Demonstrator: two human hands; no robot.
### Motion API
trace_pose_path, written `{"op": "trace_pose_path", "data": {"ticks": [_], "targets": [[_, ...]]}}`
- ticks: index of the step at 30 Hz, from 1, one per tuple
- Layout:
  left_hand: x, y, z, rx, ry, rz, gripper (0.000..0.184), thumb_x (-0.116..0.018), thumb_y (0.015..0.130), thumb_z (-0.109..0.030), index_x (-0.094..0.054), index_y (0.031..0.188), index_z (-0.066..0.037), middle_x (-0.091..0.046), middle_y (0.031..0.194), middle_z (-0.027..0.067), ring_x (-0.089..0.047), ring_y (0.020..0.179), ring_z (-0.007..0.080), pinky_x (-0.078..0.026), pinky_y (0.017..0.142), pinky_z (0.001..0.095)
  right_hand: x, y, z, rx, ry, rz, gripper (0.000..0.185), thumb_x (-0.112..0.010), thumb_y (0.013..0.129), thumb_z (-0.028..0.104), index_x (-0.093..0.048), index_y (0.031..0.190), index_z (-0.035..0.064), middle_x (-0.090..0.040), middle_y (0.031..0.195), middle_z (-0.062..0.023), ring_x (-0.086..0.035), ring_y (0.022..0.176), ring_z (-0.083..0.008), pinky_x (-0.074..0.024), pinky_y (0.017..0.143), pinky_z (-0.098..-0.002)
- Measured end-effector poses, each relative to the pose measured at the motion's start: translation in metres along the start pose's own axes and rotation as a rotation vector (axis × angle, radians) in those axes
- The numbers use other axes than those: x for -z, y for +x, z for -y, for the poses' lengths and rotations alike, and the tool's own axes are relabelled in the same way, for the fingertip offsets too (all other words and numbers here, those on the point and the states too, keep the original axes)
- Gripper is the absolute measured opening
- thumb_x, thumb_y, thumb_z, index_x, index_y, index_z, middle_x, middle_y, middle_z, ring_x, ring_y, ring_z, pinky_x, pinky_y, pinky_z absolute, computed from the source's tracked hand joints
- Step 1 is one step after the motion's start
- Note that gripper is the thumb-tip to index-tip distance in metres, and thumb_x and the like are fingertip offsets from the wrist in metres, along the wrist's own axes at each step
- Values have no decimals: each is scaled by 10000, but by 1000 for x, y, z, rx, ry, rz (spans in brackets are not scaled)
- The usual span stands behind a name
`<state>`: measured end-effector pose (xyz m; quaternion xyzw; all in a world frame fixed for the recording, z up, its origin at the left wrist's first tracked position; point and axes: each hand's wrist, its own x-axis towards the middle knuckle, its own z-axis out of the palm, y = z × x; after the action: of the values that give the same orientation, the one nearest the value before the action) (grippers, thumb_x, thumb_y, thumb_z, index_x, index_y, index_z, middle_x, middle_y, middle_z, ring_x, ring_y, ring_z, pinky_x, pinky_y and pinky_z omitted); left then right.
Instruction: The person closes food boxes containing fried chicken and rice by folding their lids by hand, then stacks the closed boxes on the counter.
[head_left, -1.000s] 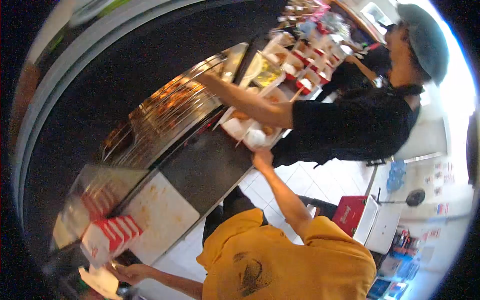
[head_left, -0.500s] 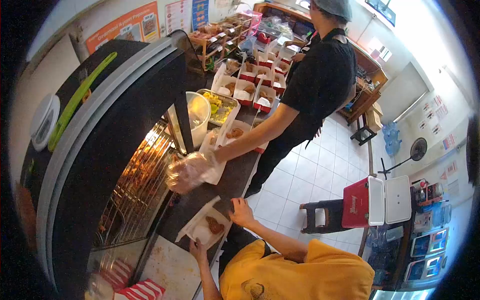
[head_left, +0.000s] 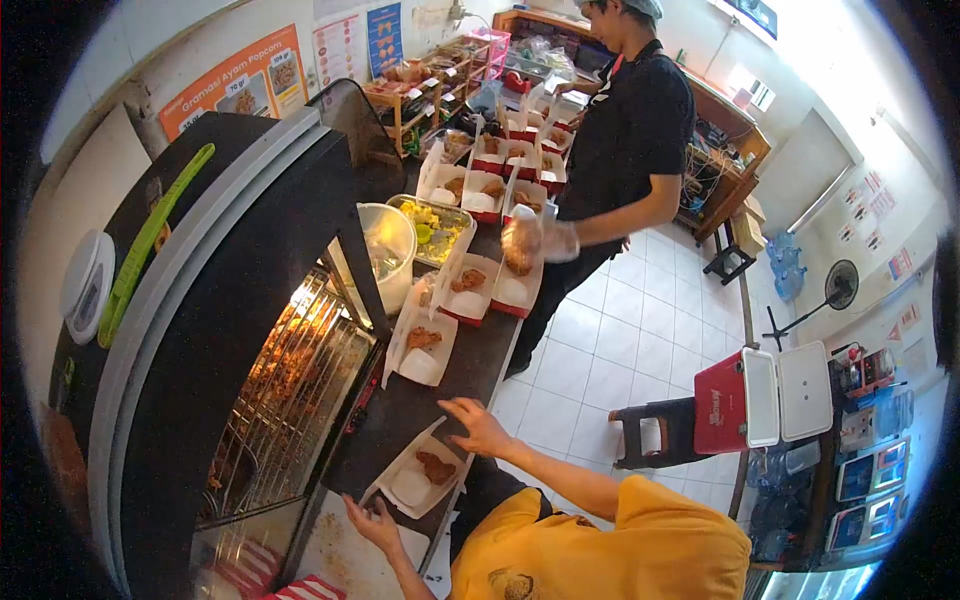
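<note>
An open paper meal box (head_left: 440, 500) lies on the dark counter in front of me, holding a piece of fried chicken (head_left: 436, 467) and a white rounded mound that looks like rice (head_left: 409, 487). My left hand (head_left: 375, 525) is just off the box's lower left corner, fingers spread and nothing in them. Beyond the box's upper edge, my right hand (head_left: 478, 428) hovers near the raised flap (head_left: 408, 455), fingers apart and empty. Farther up the counter stands another open box (head_left: 425, 367) with chicken (head_left: 424, 338) and a white mound.
A co-worker in black (head_left: 635, 130) reaches a blurred plastic-gloved hand (head_left: 535, 242) over the filled boxes. A lit warming cabinet (head_left: 285, 385) borders the counter on the left. Beside the boxes stand a clear tub (head_left: 388, 250) and a metal tray (head_left: 440, 205) of yellow food.
My left hand has let go of the box's edge and moved left, fingers spreading. My right hand has opened. The co-worker's gloved hand has swung from the cabinet to the farther boxes.
</note>
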<state>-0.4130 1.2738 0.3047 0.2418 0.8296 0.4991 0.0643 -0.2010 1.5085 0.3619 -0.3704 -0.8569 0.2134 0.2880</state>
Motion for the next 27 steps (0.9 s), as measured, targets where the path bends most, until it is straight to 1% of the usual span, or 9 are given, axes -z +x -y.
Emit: {"op": "trace_pose_path", "data": {"ticks": [1,3,4,7,10,11,14,21,27], "targets": [[7,9,-4,-220,100,56,500,-712,862,17,-592,1348,16,-666,1175,209,-662,995,304,-535,770,367,-6,2,-7,92,29,145,523,-798,760,169,-620,1242,74,-676,1071,-142,-622,1061,-315,-535,878,-394],[13,20,17,-185,229,251,371,-707,862,18,-654,1229,27,-696,1067,189,-677,909,316,-538,728,390,-23,9,-27,279,88,422,479,-787,718,109,-631,1168,63,-664,1065,-132,-590,1090,-325,-526,890,-405],[13,20,26,-168,293,345,309,-705,862,18,-685,1170,33,-711,1013,178,-684,866,321,-540,706,402,-26,6,-32,274,48,462,445,-778,714,97,-628,1131,58,-661,1052,-132,-591,1081,-327,-527,878,-410],[10,-2,39,-262,289,253,167,-700,868,5,-717,1031,37,-723,900,157,-686,767,327,-541,673,418,-27,-14,-33,259,17,464,319,-731,720,57,-620,1018,40,-650,968,-149,-615,1006,-351,-530,819,-432],[-11,-30,31,-203,113,114,192,-695,878,-5,-715,1067,25,-725,932,151,-691,782,282,-549,698,405,-65,-58,-39,-46,241,295,261,-715,771,69,-615,1008,32,-674,904,-175,-664,896,-375,-547,761,-436],[-19,-39,27,73,7,118,201,-701,876,-11,-709,1071,39,-732,977,141,-699,849,234,-562,750,377,-70,-66,-30,-206,362,213,234,-698,831,95,-618,1039,27,-703,866,-198,-690,804,-406,-555,706,-448],[-40,-51,46,196,-294,-68,228,-702,881,-14,-692,1097,58,-729,1021,140,-693,901,212,-560,795,346,-82,-79,-23,-373,384,168,218,-693,865,122,-631,1049,22,-719,885,-207,-712,815,-395,-563,696,-434],[-35,-58,33,291,-240,22,276,-674,903,16,-642,1173,65,-716,1063,132,-682,921,199,-546,792,307,-69,-67,-16,-303,399,238,241,-675,817,112,-677,1040,22,-721,925,-207,-715,842,-368,-558,745,-431],[-19,-66,24,463,-651,194,468,-605,987,-268,-553,1371,-5,-641,1283,139,-648,1046,227,-495,879,322,-80,-54,-47,0,310,431,360,-676,721,175,-719,1059,59,-703,853,-198,-683,862,-379,-533,755,-459]]}}
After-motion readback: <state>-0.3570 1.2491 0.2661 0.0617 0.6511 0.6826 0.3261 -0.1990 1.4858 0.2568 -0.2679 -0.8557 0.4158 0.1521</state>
